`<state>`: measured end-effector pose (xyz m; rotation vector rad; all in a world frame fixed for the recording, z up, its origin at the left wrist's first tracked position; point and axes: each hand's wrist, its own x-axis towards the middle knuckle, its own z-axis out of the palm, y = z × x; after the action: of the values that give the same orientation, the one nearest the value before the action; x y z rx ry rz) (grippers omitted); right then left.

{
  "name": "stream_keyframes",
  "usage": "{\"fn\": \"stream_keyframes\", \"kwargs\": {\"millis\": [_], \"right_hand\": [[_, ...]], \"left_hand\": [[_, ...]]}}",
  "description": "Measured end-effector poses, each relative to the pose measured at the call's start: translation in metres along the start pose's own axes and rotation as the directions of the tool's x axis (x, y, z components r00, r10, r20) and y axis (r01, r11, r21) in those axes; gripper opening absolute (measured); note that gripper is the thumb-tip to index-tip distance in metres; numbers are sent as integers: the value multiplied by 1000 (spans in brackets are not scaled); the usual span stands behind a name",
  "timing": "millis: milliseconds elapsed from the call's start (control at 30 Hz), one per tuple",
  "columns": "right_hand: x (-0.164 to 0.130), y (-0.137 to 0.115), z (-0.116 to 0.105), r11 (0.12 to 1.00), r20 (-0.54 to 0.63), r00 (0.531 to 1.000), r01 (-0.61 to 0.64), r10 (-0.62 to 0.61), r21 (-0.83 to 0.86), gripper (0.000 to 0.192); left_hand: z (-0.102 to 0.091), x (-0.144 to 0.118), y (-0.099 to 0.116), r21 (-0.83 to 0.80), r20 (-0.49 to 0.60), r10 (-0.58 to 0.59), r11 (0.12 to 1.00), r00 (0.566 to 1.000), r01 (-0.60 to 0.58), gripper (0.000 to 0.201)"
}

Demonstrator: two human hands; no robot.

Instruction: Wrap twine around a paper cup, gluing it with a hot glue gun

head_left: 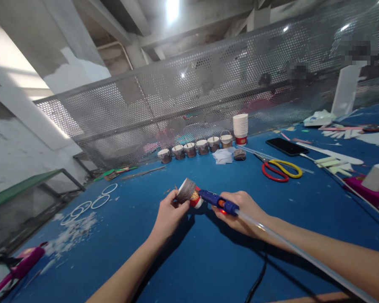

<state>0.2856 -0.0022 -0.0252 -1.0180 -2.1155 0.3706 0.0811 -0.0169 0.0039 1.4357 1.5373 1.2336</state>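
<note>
My left fingers (169,214) curled around a cup (188,193), right fingers (244,210) clenching the glue gun (217,202) at its 3 o'clock.

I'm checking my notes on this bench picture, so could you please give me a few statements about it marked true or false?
1. The right hand holds a blue glue gun. True.
2. The left hand holds a phone. False: it holds a paper cup; the phone lies on the table.
3. The scissors lie on the table. True.
4. The stack of cups lies toppled. False: it stands upright.
</note>
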Motion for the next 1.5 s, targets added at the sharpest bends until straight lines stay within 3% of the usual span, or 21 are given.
{"fn": "stream_keyframes", "kwargs": {"millis": [233,433,600,1000,1500], "right_hand": [[5,-10,-6,944,-141,984,-57,108,324,16],[8,-15,12,881,-196,978,27,76,473,12],[7,-13,22,875,-211,977,81,25,477,15],[8,-9,20,891,-253,968,104,12,441,11],[4,-5,20,917,-305,945,220,-116,333,10]], "left_hand": [[3,-1,5,16,-25,4,1000,1000,-3,18],[12,-9,11,25,-20,0,1000,1000,1,19],[18,-17,17,22,19,-3,1000,1000,3,18],[16,-19,15,-4,124,-22,1000,992,23,16],[19,-21,15,-3,127,-29,1000,991,30,17]]}}
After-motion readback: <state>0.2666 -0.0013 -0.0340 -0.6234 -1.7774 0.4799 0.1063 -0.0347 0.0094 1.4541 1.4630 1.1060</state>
